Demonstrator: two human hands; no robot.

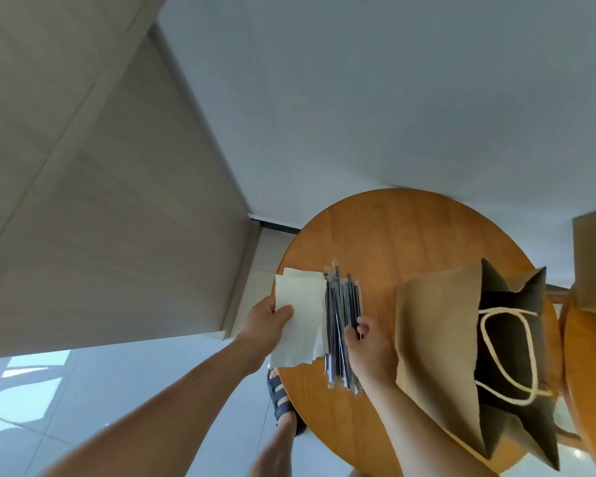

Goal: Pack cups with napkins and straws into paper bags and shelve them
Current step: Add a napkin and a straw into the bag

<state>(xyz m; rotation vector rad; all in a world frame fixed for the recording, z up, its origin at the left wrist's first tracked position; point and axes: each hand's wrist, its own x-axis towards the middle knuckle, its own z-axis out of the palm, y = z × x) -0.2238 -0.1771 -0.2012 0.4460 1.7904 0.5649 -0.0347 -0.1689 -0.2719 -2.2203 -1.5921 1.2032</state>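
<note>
Round wooden tabletop: left hand gripping pale napkins at its left edge, right hand pinching wrapped black straws mid-surface, open paper bag lying toward the right edge.

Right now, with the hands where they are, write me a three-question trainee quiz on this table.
1. True or false: the left hand holds a napkin.
2. What are the right hand fingers pinching?
A) the bag's handle
B) a wrapped straw from the straws
C) a cup
3. Fill in: the paper bag stands on the round table with its mouth ____.

Key: 1 true; 2 B; 3 open.
</note>
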